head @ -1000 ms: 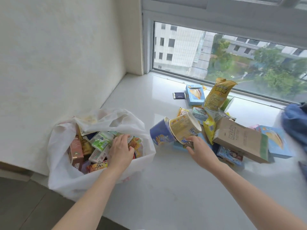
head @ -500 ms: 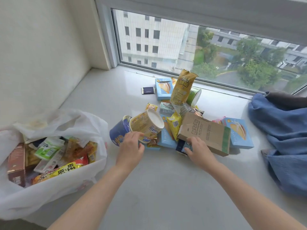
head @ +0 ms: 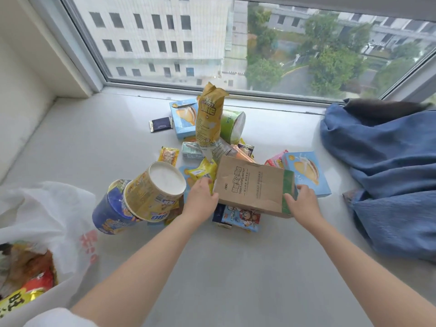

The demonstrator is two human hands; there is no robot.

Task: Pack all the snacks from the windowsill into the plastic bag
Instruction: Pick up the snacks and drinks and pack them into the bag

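In the head view, both hands are now at the flat brown cardboard box with a green end (head: 254,186), which lies tilted on top of the snack pile on the pale stone windowsill (head: 99,142). The left hand (head: 200,199) holds the left edge of the box, its fingers curled against it. The right hand (head: 303,204) holds the green end, fingers bent around the corner. Half a second ago the left hand was at the yellow paper tub with a white bottom (head: 154,192) and only the right hand was near the box; a second ago the left hand was in the bag. So the person has changed to a two-hand grip on the box — I judge it is the next thing to go.

The tub leans on a blue paper tub (head: 111,213) just left of the left hand. Behind the box a tall yellow foil packet (head: 208,116) stands upright, with a green tub (head: 232,126) and a light blue carton (head: 184,116) beside it. Another light blue carton (head: 306,172) lies right of the box, and a colourful cartoon packet (head: 240,217) under it.

The white plastic bag (head: 59,220) is at the lower left, open and partly filled, well apart from the pile. Many snacks are not yet packed — the task looks perhaps half done. A blue cloth (head: 382,166) lies at the right.
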